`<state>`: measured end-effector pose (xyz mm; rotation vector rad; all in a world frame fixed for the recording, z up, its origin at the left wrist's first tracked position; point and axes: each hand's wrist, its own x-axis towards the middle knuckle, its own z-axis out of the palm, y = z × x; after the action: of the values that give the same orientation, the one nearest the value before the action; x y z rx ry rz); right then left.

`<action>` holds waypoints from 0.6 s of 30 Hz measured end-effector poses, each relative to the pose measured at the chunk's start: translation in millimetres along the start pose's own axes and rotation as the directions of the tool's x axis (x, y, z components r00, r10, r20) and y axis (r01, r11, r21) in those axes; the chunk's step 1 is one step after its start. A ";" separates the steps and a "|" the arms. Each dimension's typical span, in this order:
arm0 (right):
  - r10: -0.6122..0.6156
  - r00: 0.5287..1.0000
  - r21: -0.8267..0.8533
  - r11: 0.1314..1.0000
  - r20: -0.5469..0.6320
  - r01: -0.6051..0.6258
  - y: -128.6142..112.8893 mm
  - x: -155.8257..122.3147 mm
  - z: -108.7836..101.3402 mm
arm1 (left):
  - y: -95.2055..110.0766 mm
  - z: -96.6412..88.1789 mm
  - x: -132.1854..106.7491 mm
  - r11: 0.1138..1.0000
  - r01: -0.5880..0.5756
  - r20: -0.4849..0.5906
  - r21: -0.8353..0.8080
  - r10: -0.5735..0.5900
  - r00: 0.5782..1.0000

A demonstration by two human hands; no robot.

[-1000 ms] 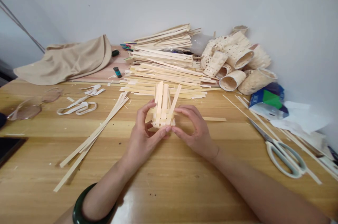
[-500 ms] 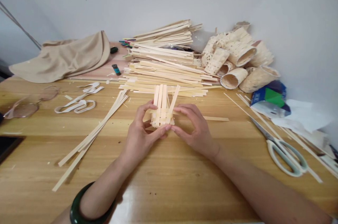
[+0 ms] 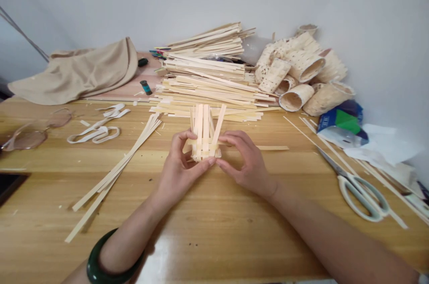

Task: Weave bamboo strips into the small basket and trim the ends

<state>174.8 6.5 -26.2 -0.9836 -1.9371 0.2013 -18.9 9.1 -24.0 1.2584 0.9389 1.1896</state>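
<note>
A small, partly woven basket of pale flat strips stands at the middle of the table, its upright strips pointing up and some leaning outward. My left hand grips its left side, with the thumb along the lower front edge. My right hand pinches at the right side, thumb and forefinger on the lower right corner and the weaving strip. A loose strip end sticks out to the right behind my right hand. The basket's back and my left fingertips are hidden.
Scissors lie at the right. Piled strips and finished woven tubes stand at the back. On the left are a bundle of strips, a white ribbon, glasses and a tan cloth.
The view has shifted very slightly. Both hands keep their hold on the basket with almost no visible movement.
</note>
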 end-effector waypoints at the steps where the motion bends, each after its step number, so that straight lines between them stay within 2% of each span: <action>1: -0.003 1.000 -0.022 1.000 -0.009 0.003 -1.8 -0.3 0.2 | -1.4 1.3 -0.4 1.000 -0.007 -0.013 -0.010 0.007 1.000; 4: -0.094 0.995 -0.101 0.991 -0.018 0.092 -9.0 -0.9 1.1 | -1.8 4.1 -1.7 0.999 0.020 -0.012 -0.027 -0.020 1.000; 7: -0.218 0.976 -0.141 0.966 0.007 0.217 -14.8 -0.8 3.3 | 5.0 4.8 -1.7 0.993 0.102 0.061 0.056 -0.105 0.993; 10: -0.270 0.963 -0.155 0.951 0.007 0.268 -16.4 -0.3 3.9 | 11.2 5.1 -0.6 0.986 0.138 0.062 0.089 -0.144 0.988; 13: -0.293 0.953 -0.216 0.938 -0.073 0.272 -17.8 -1.6 -0.8 | 11.7 6.3 0.5 0.985 0.172 0.018 -0.031 -0.172 0.985; 15: -0.351 0.929 -0.262 0.914 -0.121 0.311 -20.9 -3.7 -5.5 | 11.2 7.2 1.2 0.960 0.229 -0.038 -0.159 -0.237 0.971; 18: -0.465 0.884 -0.235 0.865 -0.040 0.444 -26.6 -7.0 -8.5 | 12.9 7.3 2.8 0.894 0.300 -0.087 -0.333 -0.345 0.934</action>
<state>168.5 -18.2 -12.8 -0.6279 -2.0715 -0.3344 -13.0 9.5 -10.2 0.7339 0.9748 1.1195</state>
